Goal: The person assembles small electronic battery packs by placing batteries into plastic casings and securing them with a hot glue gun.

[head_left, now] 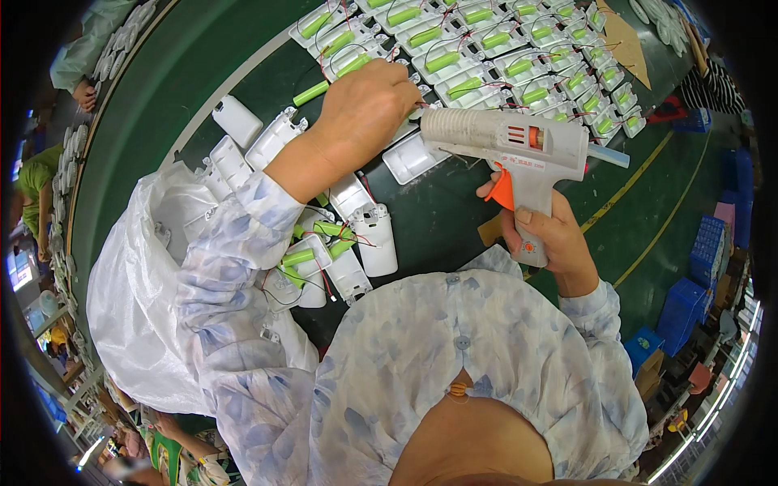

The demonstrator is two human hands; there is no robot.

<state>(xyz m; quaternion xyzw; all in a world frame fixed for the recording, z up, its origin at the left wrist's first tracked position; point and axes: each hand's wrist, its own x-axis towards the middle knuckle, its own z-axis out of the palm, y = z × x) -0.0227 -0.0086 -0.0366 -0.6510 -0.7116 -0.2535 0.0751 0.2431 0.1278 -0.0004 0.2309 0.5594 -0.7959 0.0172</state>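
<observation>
My right hand (545, 231) is wrapped round the handle of a white hot glue gun (506, 146) with an orange trigger. A glue stick (608, 155) pokes out of its rear. The gun's front end points left, close to the fingers of my left hand (365, 113). That hand is closed, and its fingertips hide whatever they pinch. A green cylindrical battery (311, 93) lies just beside it, at the row's near edge. Below the gun's front is an open white plastic housing (413, 156) with nothing inside.
Rows of white housings (478, 57) with green batteries and thin wires cover the far table. Loose housings and wired batteries (334, 231) pile up near my left forearm. A white plastic bag (134, 300) stands at left. Blue crates (679, 314) are at right; other people work at left.
</observation>
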